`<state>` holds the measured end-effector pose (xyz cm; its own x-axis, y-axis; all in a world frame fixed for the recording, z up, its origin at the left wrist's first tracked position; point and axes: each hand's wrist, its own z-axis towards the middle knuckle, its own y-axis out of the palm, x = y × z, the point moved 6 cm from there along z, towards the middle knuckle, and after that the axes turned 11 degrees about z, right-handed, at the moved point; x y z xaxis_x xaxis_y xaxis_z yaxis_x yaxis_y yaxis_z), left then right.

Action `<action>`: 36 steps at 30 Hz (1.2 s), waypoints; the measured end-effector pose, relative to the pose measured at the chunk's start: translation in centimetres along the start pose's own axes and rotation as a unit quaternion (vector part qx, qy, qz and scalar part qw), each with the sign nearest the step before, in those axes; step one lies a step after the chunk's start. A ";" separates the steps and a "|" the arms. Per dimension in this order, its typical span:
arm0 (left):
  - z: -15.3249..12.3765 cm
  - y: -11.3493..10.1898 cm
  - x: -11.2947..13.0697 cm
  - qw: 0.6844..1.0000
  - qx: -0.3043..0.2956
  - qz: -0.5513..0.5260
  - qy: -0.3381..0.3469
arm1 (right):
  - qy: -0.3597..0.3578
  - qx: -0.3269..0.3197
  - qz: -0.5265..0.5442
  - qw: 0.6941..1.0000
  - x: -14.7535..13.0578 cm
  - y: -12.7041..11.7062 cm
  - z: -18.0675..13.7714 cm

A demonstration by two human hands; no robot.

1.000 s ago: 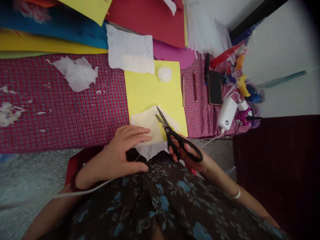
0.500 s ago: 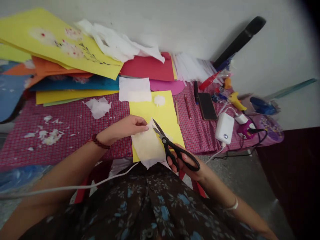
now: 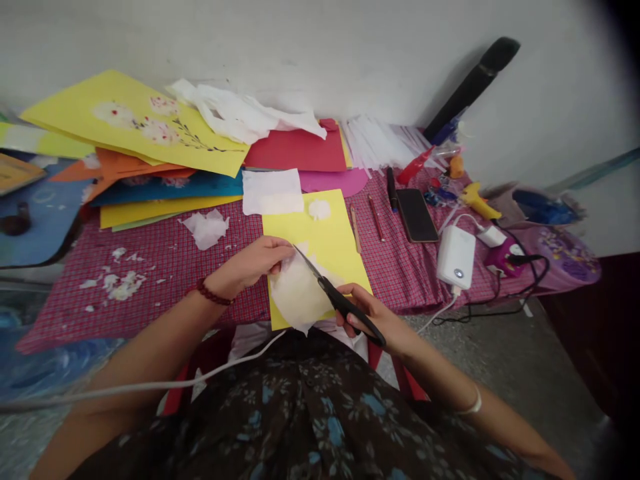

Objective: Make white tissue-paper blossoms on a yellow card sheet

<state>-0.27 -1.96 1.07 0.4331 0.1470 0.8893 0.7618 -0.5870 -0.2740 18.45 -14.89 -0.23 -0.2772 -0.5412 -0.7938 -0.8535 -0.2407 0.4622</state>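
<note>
Closest to us is the dark floral shirt, a white cable running across the left forearm, and now we're up at the hands: the right hand has its fingers curled round the black handles of the scissors, and we see the blades close together, angled up and to the left. Here's the left hand, thumb and fingers pinched narrow on the upper left of a thin white sheet, the scissor tip right beside those fingertips! That sheet lies over the near part of the yellow paper, on a checked tablecloth. Off to the left we spot white scraps; over on the right, a white power bank. Further up, a white tuft sits on the yellow paper, two pencils lie just beside it, then a dark phone. Beyond, we have a white paper piece overlapping the yellow paper's far edge, then a yellow card with painted flowers, white strips, and finally the pale wall.
</note>
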 end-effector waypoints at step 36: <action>-5.3 -7.2 0.8 0.789 0.321 0.514 0.099 | -0.014 -0.039 0.177 0.983 0.9 -2.5 -2.0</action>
<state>-8.01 -1.83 5.70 0.9460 -0.3090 0.0976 0.1710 0.2200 -0.9604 21.20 -16.45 -1.31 -0.5635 -0.5797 -0.5887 -0.6656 -0.1036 0.7391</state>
